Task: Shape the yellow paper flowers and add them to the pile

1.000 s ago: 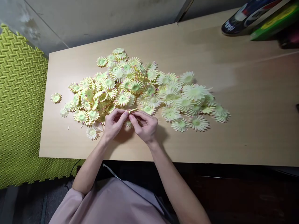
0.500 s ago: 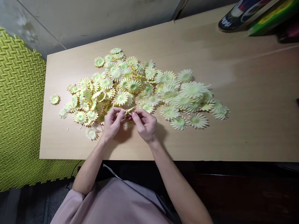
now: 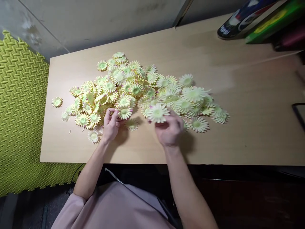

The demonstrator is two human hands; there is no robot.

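Note:
My left hand [image 3: 111, 124] pinches a small pale-yellow artificial flower [image 3: 125, 113] with pink petal tips, its face turned up. To its right, my right hand [image 3: 170, 128] is closed on a larger, paler artificial flower [image 3: 158, 113]; some of its fingers are hidden and slightly blurred. Beyond the left hand lies a heap of small yellowish flowers [image 3: 109, 86] with green centres. A heap of larger cream flowers [image 3: 194, 95] spreads behind and right of the right hand. One loose flower [image 3: 132, 124] rests on the table between the hands.
The wooden table [image 3: 250, 127] runs along a grey wall [image 3: 107, 19]. A Pepsi bottle [image 3: 234, 24] and a green packet [image 3: 267, 28] stand at the back right. A green foam mat [image 3: 21, 121] is at the left. A dark-edged object [image 3: 299, 114] shows at the right edge.
My hands have moved apart from a joint hold over the table. The right hand has gone right with the larger flower, while the left keeps a small flower, now tilted face up.

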